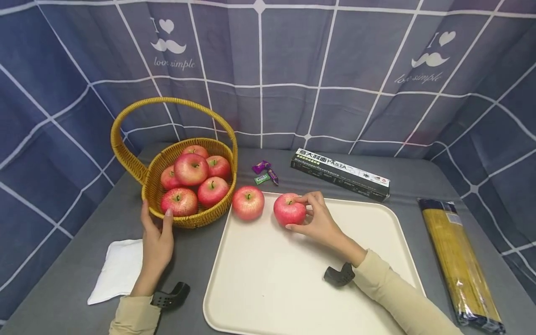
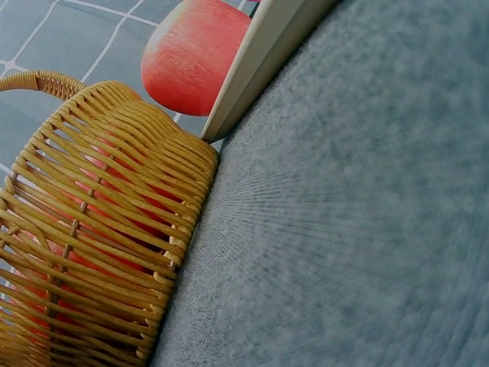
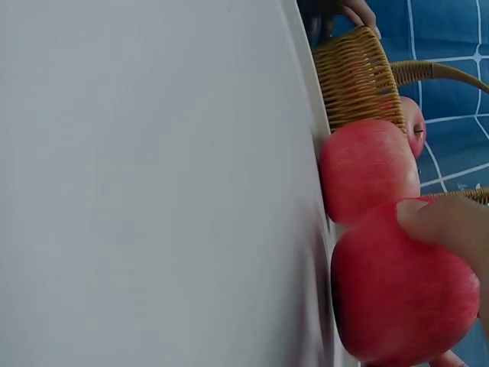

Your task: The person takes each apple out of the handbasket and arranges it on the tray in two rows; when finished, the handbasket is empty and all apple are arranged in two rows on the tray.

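My right hand (image 1: 320, 221) grips a red apple (image 1: 289, 210) between thumb and fingers over the far part of the cream tray (image 1: 268, 279). In the right wrist view, my thumb lies across that apple's side. Just left of it, a second apple (image 1: 248, 203) sits at the tray's far left corner. A wicker basket (image 1: 209, 216) with a tall arched handle holds several apples (image 1: 191, 170). My left hand (image 1: 157, 244) rests against the basket's near side, thumb and index finger spread and nearly straight at the rim; its other fingers are mostly hidden.
Behind the tray lie small wrapped candies (image 1: 267, 172) and a black pasta box (image 1: 340, 173). A bag of spaghetti (image 1: 460, 265) is at the right, and a folded white cloth (image 1: 117, 270) beside my left forearm. A checked curtain (image 1: 284, 111) closes off the back and sides.
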The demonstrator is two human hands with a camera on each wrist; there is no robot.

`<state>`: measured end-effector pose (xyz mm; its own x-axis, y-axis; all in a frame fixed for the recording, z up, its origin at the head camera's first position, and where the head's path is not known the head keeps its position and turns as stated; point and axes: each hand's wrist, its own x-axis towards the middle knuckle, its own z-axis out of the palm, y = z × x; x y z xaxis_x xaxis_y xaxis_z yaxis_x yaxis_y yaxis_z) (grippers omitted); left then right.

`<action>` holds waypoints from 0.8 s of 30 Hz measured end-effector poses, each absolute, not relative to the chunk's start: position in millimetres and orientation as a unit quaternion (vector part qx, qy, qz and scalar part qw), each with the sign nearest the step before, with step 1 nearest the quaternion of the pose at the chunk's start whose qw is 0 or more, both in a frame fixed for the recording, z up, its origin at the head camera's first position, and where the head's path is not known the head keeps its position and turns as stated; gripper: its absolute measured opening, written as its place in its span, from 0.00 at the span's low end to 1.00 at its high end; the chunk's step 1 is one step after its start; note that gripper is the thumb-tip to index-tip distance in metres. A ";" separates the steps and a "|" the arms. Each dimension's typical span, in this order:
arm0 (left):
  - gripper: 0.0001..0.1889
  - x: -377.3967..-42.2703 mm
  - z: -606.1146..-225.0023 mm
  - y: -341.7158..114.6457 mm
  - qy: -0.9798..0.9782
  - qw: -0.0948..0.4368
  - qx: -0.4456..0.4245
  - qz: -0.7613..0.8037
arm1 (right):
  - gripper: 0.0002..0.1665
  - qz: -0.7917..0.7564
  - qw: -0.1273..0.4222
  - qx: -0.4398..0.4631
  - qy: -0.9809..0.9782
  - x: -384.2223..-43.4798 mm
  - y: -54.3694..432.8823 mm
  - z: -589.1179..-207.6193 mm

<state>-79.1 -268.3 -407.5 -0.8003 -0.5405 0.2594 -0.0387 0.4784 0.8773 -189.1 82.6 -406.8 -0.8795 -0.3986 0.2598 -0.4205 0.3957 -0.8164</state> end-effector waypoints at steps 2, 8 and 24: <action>0.36 -79.5 -408.1 -267.7 -0.818 0.261 0.177 -0.482 | 0.33 0.493 0.020 0.252 -0.833 -188.9 83.6 -409.7; 0.36 -79.5 -408.8 -268.2 -0.818 0.257 0.181 -0.481 | 0.35 0.508 0.018 0.249 -0.825 -188.4 83.1 -413.0; 0.37 -78.3 -408.4 -269.6 -0.819 0.253 0.183 -0.482 | 0.54 0.423 0.056 0.254 -0.868 -171.6 74.3 -393.9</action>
